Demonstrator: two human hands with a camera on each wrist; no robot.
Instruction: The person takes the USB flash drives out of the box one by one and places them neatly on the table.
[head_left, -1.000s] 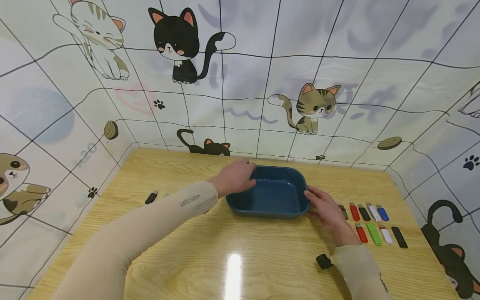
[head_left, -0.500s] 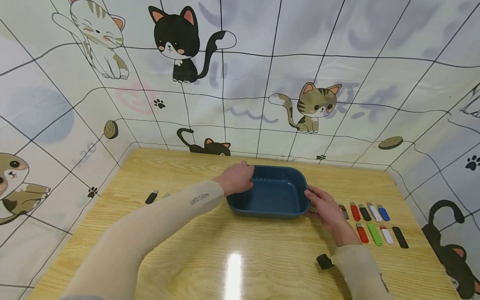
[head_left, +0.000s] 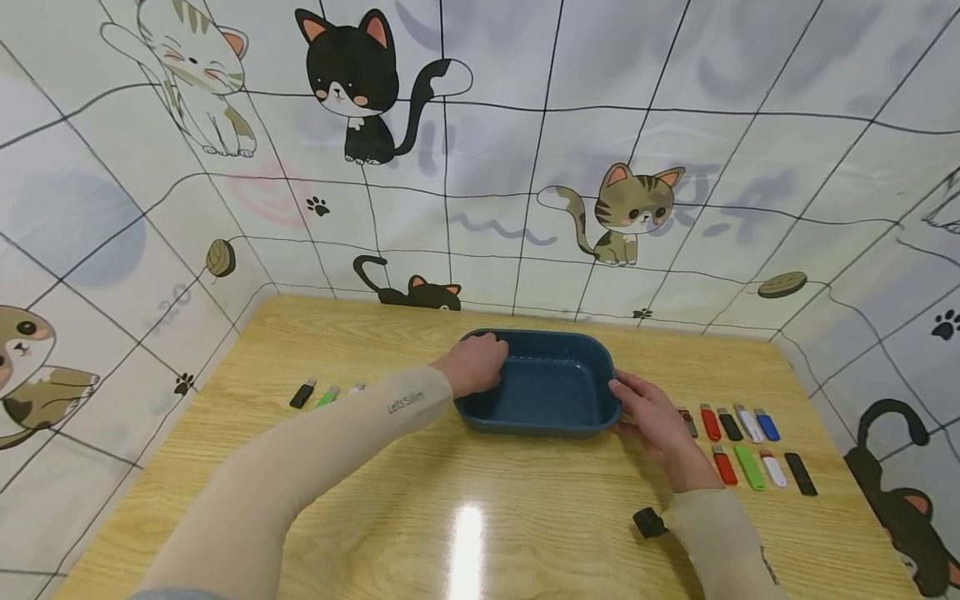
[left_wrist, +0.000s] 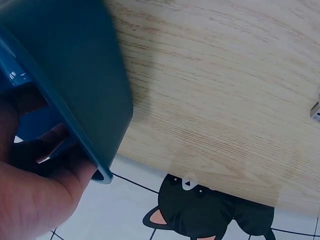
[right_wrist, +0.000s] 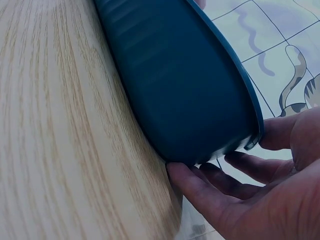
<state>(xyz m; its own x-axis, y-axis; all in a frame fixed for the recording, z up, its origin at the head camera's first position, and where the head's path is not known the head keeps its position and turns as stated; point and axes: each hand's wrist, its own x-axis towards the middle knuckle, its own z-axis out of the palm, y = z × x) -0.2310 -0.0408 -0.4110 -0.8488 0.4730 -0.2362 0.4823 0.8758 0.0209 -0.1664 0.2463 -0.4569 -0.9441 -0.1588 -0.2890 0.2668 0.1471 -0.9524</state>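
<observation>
A dark blue rectangular plastic tub (head_left: 555,429) sits on the wooden table. My left hand (head_left: 474,364) reaches over its left end, with the fingers down inside and the fingertips hidden. In the left wrist view, that hand (left_wrist: 35,195) overlaps the tub's rim (left_wrist: 75,135); I cannot tell whether it holds anything. My right hand (head_left: 660,425) grips the tub's right end. The right wrist view shows its thumb at the rim (right_wrist: 252,107) and its fingers (right_wrist: 200,190) spread along the outer wall, one low by the table.
Right of the tub, two rows of USB sticks lie on the table, among them a green one (head_left: 748,467) and a blue one (head_left: 767,425). A black USB stick (head_left: 302,394) and a green one (head_left: 327,396) lie at left. A patterned cloth (head_left: 495,150) rises behind.
My left hand has moved lower into the tub's left end. Its sleeve has shifted right, uncovering a green and a whitish USB stick. The right hand stays in place.
</observation>
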